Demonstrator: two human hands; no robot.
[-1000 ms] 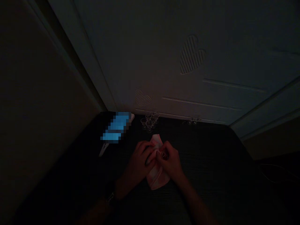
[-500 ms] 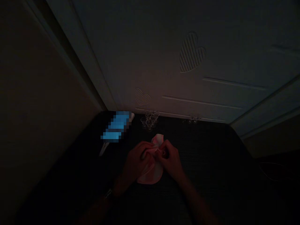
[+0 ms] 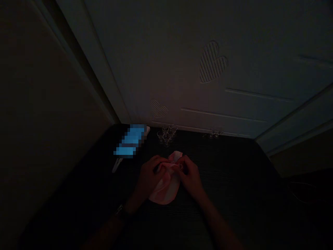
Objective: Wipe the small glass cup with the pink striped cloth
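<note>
In dim light, both my hands are closed on a soft pink and white cloth (image 3: 169,189). My left hand (image 3: 151,173) pinches its upper left part, fingers bent over the folds. On the other side my right hand (image 3: 189,175) grips the cloth around a small shiny round-rimmed piece (image 3: 181,166), which peeks out between thumb and fingers. Its kind is too dark to make out. One end of the cloth sticks up beyond my fingers, and the wider end hangs toward me.
Behind the cloth, a cluster of small clear round-rimmed pieces (image 3: 167,134) stands on the dark table (image 3: 229,187). A few similar pieces (image 3: 214,134) sit farther right by the pale panel (image 3: 249,69) with embossed hearts. To the left, a blurred lit screen (image 3: 131,139) leans on a white stand (image 3: 117,164).
The lower part of the cloth has swung slightly left and spread. My hands keep their hold in almost the same place, and the view has shifted a little.
</note>
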